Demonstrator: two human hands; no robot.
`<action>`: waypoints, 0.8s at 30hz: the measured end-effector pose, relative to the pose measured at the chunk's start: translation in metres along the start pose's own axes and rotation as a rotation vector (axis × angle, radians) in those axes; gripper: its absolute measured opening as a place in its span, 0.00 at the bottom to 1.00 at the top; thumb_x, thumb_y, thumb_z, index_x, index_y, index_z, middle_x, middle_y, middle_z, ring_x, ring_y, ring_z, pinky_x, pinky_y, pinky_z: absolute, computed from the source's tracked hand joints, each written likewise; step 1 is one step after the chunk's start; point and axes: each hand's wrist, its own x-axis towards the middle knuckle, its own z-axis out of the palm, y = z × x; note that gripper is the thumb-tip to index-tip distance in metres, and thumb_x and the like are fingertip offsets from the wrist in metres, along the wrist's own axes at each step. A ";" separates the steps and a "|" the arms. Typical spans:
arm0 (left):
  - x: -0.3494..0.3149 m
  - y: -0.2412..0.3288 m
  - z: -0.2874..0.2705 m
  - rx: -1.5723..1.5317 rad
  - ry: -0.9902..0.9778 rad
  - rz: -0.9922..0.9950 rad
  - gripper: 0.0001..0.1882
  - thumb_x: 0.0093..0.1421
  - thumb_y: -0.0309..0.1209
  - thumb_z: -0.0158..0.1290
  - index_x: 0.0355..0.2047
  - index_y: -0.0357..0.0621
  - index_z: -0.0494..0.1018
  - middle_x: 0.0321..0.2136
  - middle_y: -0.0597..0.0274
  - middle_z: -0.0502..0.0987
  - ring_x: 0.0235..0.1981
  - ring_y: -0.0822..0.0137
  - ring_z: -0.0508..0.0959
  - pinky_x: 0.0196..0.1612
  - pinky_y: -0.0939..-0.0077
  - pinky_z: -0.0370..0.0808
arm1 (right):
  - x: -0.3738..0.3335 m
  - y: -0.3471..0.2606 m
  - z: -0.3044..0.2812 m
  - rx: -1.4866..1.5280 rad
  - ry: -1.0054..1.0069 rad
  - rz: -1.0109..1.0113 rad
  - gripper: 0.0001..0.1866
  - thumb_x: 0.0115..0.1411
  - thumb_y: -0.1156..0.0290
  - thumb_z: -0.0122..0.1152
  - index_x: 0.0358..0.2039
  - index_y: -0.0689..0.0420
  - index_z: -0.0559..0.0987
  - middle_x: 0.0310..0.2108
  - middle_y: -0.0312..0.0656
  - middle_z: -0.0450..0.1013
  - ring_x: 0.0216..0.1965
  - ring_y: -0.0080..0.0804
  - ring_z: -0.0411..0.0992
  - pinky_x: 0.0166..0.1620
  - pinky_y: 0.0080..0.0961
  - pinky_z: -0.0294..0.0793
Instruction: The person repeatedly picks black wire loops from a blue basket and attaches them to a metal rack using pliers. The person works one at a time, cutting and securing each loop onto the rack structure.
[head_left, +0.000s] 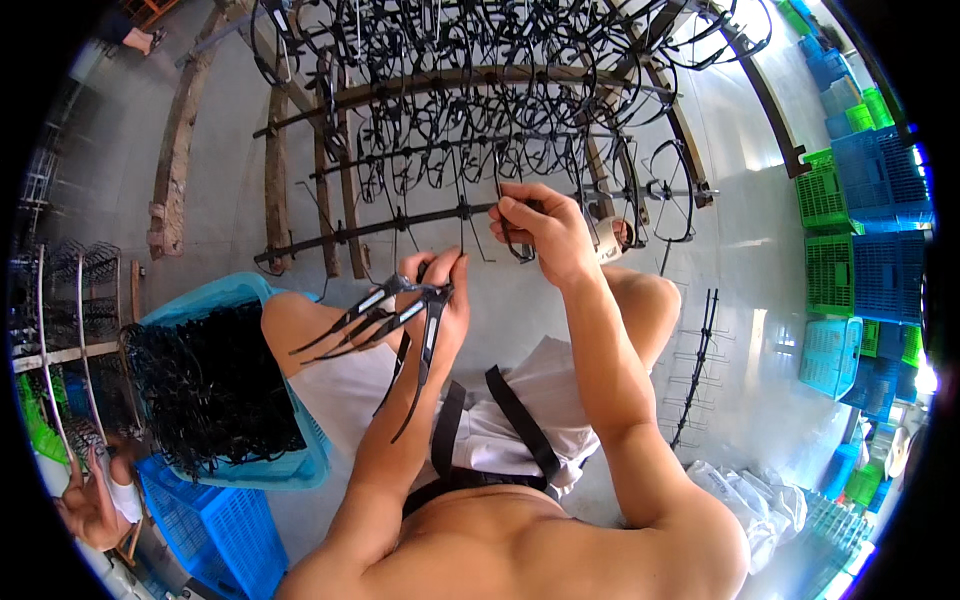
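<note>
Several slim black curved pieces with silvery inlays (432, 335), shaped like eyeglass arms, fan out from my left hand (445, 300). That hand is closed around their upper ends, just below a dark rod with thin wire hooks (358, 230). My right hand (545, 230) pinches another black curved piece (508, 235) beside the hooks at the middle of the rod; its fingers hide part of it. Similar black pieces hang at the rod's right end. A light blue basket (318, 440) piled with dark thin pieces (225, 385) stands by my left knee.
Rows of hung black pieces (480, 90) fill a wooden rack (275, 180) ahead. A hooked rod (697, 370) lies on the floor at right, near white plastic bags (750, 505). Blue crates (880, 180) and green crates (822, 190) line the right side. Another person (95, 500) sits at far left.
</note>
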 end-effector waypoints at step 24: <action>-0.017 -0.004 0.003 -0.261 -0.086 -0.220 0.13 0.56 0.25 0.57 0.43 0.39 0.74 0.34 0.60 0.70 0.27 0.72 0.70 0.30 0.79 0.70 | 0.001 -0.011 0.014 -0.111 0.038 -0.075 0.19 0.61 0.69 0.56 0.48 0.66 0.69 0.32 0.43 0.73 0.30 0.27 0.74 0.34 0.23 0.77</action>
